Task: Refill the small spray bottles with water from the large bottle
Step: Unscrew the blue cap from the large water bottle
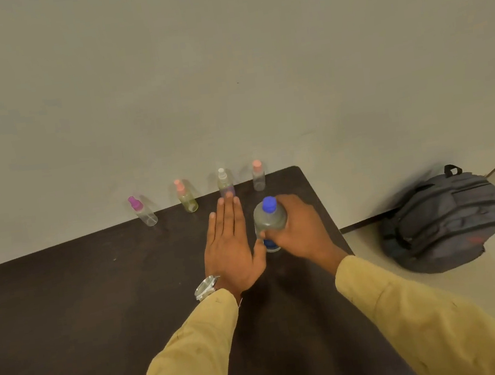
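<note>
- right hand [300,227] has its grip wrapped round the body of the large bottle [270,223], thumb across the front; the bottle stands upright on the dark counter [97,301], near the right edge, blue cap [269,204] on
- left hand [231,249] is flat and spread wide, fingers straight, holding nothing; it sits just left of the bottle, thumb about touching the base; fingertips reach toward the row at the back
- four small spray bottles [188,200] stand in a line along the back edge by the wall, all upright, all with their spray tops on; so nothing is ready to pour into yet imo
- for the step in hand, I'd say keep that right grip low and firm on the body so it can't spin, then bring the free left hand onto the cap to twist it off; don't squeeze a soft bottle once it's open or water jumps out; also pull one small bottle forward and unscrew its top first, since those necks look narrow
- hard to tell: how much water is in the big one, the plastic is cloudy and blurred; same for the levels in the small ones; the third one's base is hidden behind the left fingertips; can't say whether the left palm is resting on the counter or hovering
- a backpack [442,221] sits on the floor to the right, not in the way
</note>
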